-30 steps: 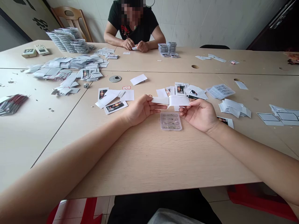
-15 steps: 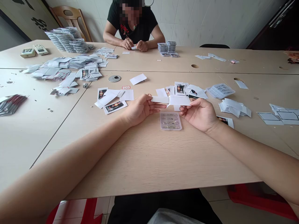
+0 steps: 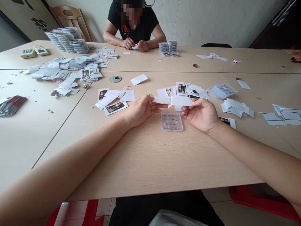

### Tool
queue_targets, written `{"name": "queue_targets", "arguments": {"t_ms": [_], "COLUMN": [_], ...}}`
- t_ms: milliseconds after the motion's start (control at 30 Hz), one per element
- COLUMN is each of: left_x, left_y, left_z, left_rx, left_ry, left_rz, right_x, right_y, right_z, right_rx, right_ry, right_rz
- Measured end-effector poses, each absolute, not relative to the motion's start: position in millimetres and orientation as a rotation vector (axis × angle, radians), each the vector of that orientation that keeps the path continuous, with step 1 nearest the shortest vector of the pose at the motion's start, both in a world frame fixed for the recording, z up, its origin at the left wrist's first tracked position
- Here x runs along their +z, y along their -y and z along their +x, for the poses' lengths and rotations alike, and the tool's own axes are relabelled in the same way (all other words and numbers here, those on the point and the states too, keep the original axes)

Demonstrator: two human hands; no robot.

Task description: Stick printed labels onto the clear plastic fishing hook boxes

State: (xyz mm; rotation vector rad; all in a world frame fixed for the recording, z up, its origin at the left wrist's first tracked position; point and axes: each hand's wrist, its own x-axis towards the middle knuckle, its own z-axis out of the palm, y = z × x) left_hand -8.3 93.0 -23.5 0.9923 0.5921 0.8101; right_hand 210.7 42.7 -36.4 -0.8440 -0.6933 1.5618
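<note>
Between thumb and fingers, my left hand pinches the end of a narrow white card. My right hand grips a second white card by its right end. The inner ends of the two cards nearly meet; whether they touch I cannot tell. Just below, a clear plastic compartment box with small metal pieces lies on the table. Behind my right hand is a loose pile of printed cards. More white and printed cards lie left of my left hand.
Across the table sits a person holding something small. Heaped cards and stacked packs fill the far left. Flat clear boxes and white cards lie to the right. A round metal disc is near the middle.
Almost nothing differs. Both hands keep the same hold on the cards, and the view has shifted very slightly.
</note>
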Motion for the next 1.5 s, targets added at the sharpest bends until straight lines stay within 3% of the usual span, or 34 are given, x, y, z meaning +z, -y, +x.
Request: {"name": "queue_targets", "arguments": {"t_ms": [400, 1500], "left_x": [-22, -21], "left_y": [-71, -70], "left_z": [-4, 0], "left_rx": [0.848, 0.834], "left_ry": [-0.586, -0.604], "left_rz": [1.185, 1.077], "right_x": [-41, -44], "right_y": [-27, -30], "right_z": [196, 193], "right_rx": [1.142, 0.907], "right_ry": [1.430, 1.440], "right_rz": [-0.857, -1.012]}}
